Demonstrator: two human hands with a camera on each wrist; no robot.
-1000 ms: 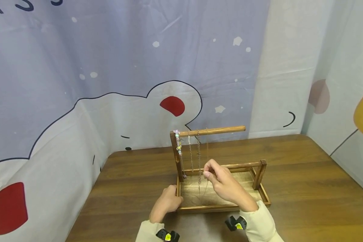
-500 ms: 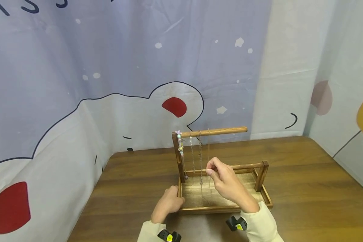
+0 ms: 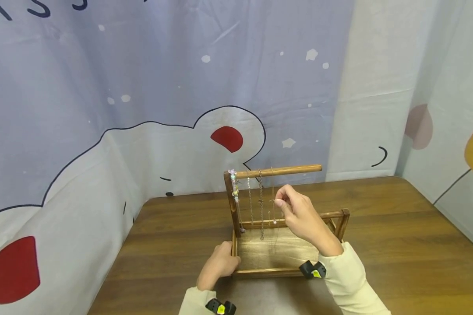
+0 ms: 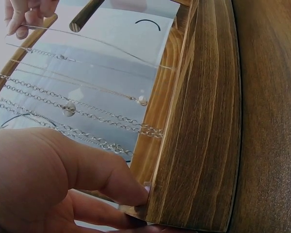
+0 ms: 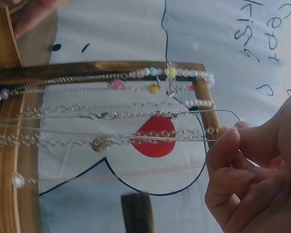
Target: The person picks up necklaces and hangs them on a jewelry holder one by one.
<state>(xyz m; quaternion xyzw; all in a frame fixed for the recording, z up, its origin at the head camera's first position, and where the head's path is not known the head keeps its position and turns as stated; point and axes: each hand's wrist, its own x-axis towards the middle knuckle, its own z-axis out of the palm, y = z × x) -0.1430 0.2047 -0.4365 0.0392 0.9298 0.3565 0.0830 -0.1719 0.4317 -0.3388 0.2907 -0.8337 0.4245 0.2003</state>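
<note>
My right hand point(image 3: 299, 214) pinches a thin silver necklace point(image 4: 102, 41) between thumb and index finger, just below the upper bar point(image 3: 295, 169) of a wooden jewelry stand. In the right wrist view its clasp point(image 5: 106, 115) shows, and the strand stretches down toward the tray. My left hand point(image 3: 220, 262) grips the left end of the stand's tray point(image 3: 268, 273), thumb at its rim. From the bar hang a pastel beaded necklace point(image 5: 150, 73), a chain with small white beads point(image 5: 200, 103), a chunky silver chain point(image 3: 261, 205) and a fine gold chain with a white pendant point(image 5: 18, 180).
A shorter wooden post point(image 3: 340, 225) with a low rail rises at the tray's right end. The stand is on a brown wooden table point(image 3: 161, 245). Behind it hangs a printed curtain point(image 3: 161, 87). The upper bar's right end is free-standing.
My right hand has risen and shifted to the right with the thin necklace, and the white pendant now shows to its left. My left hand stays on the tray's end.
</note>
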